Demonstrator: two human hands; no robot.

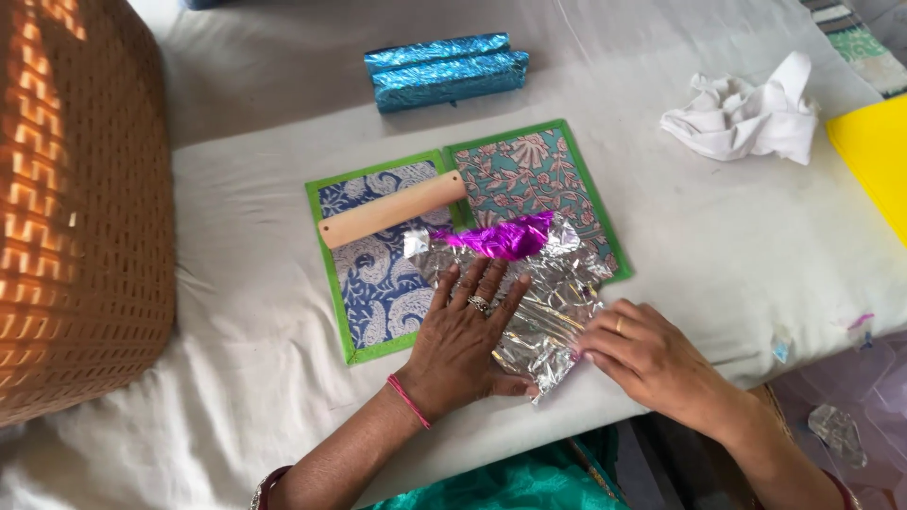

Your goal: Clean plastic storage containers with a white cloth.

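Observation:
A crinkled sheet of silver foil, magenta on its folded-over upper edge, lies across two green-bordered patterned boards. My left hand presses flat on the foil's left half with fingers spread. My right hand rests on the foil's lower right corner, fingertips touching its edge. One board is blue paisley, the other teal and pink floral. A wooden stick lies diagonally across the blue board.
Two blue foil-wrapped bars lie at the back. A crumpled white cloth and a yellow sheet are at the right. A woven brown basket stands at the left. White cloth covers the table.

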